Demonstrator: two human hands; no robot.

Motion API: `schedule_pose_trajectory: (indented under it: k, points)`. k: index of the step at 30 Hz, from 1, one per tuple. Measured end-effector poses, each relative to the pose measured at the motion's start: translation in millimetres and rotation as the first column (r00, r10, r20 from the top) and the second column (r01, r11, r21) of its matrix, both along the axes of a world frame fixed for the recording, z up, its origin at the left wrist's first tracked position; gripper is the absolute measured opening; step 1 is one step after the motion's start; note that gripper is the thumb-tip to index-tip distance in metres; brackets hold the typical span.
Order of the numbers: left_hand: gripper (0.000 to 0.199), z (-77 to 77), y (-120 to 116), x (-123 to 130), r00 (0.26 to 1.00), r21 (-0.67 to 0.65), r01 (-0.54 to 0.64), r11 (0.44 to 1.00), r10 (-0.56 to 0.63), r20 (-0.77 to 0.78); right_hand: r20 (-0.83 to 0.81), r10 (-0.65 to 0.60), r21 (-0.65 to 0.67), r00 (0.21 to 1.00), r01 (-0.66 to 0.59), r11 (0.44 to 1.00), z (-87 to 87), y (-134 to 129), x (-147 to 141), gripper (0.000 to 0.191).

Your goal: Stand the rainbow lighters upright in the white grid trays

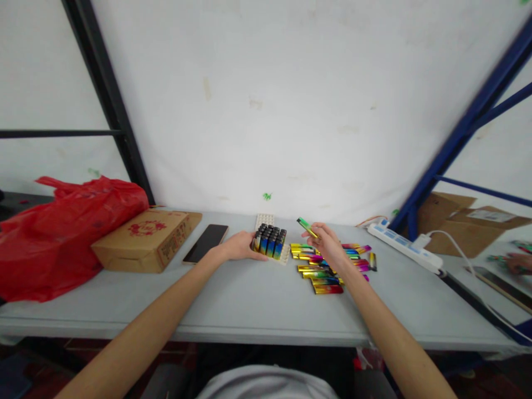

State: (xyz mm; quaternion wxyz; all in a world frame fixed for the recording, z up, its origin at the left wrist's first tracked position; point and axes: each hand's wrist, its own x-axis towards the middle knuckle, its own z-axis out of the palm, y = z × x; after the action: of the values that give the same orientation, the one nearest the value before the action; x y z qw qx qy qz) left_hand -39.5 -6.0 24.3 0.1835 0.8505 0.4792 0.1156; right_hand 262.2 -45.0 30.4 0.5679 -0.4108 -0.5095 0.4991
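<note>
Several upright lighters (pixel 270 243) with black tops and blue-yellow bodies stand packed together on a pale tray (pixel 285 255). Around the left side of this block, my left hand (pixel 241 246) is wrapped, thumb at the front. My right hand (pixel 326 243) holds a single green and yellow lighter (pixel 307 227), tilted, above the table and to the right of the block. Beneath and beside that hand lies a loose pile of shiny multicoloured lighters (pixel 318 274).
At the left are a red plastic bag (pixel 75 233), a cardboard box (pixel 145 235) and a dark phone (pixel 206 243). A white power strip (pixel 405 248) lies at the right, near a blue frame post (pixel 449 136). Another person's hand (pixel 519 263) shows at the far right.
</note>
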Motion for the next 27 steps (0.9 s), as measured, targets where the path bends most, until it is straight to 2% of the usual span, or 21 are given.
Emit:
schedule_pose_trajectory:
  k: [5, 14, 19, 23, 27]
  points:
    - [0.072, 0.1, -0.1, -0.3, 0.999, 0.001, 0.029, 1.0, -0.029, 0.039, -0.062, 0.171, -0.047, 0.983, -0.174, 0.984, 4.7, -9.2, -10.5, 0.049]
    - [0.07, -0.6, -0.1, 0.2, 0.999, -0.015, 0.013, 1.0, -0.012, 0.04, 0.004, 0.281, -0.089, 0.96, -0.28, 0.956, 1.1, -13.4, -18.8, 0.036]
    - [0.069, -0.6, 0.5, 0.3, 0.999, -0.022, 0.014, 1.0, -0.013, 0.033, 0.13, 0.207, -0.046, 0.97, -0.202, 0.978, -3.6, -9.0, -24.4, 0.042]
    - [0.07, -1.5, 0.5, -0.1, 1.0, 0.01, 0.015, 1.0, -0.015, 0.013, 0.166, 0.17, -0.032, 0.971, -0.166, 0.986, -7.4, -5.3, -27.5, 0.05]
    - [0.072, -1.5, -0.5, -0.4, 1.0, 0.02, 0.006, 1.0, -0.006, 0.009, 0.243, 0.075, 0.008, 0.967, -0.079, 0.997, -12.1, -1.2, -25.6, 0.057]
